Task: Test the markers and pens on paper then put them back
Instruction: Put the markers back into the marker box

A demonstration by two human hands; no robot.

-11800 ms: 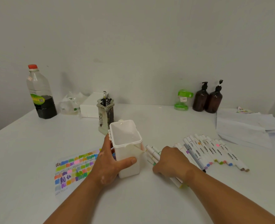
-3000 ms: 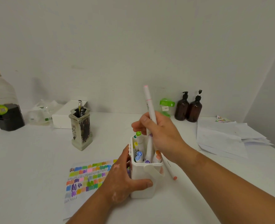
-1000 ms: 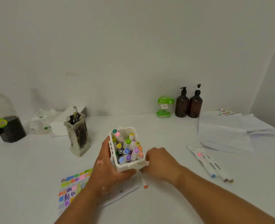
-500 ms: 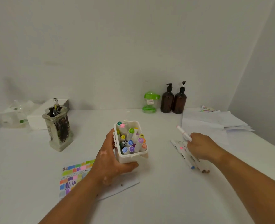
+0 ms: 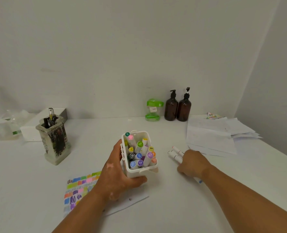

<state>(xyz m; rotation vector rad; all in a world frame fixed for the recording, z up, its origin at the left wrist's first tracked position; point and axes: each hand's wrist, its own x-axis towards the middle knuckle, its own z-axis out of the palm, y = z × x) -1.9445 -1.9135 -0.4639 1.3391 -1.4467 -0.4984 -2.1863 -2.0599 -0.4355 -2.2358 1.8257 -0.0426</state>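
Note:
My left hand [image 5: 118, 172] grips a white marker box [image 5: 144, 170] from its left side, tilted toward me; several markers with coloured caps [image 5: 140, 153] stand in it. To the right, my right hand [image 5: 192, 163] lies over a few loose white markers [image 5: 174, 153] on the table, its fingers curled round them. Their far ends stick out past my fingers and a blue tip [image 5: 200, 181] shows under my wrist. A paper with colour swatches [image 5: 79, 187] lies under my left forearm.
A stained pen holder [image 5: 54, 142] with dark pens stands at the left, a white box [image 5: 33, 130] behind it. A green container [image 5: 153, 109] and two brown pump bottles [image 5: 178, 107] stand by the wall. Stacked white sheets [image 5: 213, 135] lie at the right.
My right hand has drawn back toward the box and lowered onto the loose markers, gathering them. The marker it held raised half a second ago now lies with the others. The left hand keeps holding the box.

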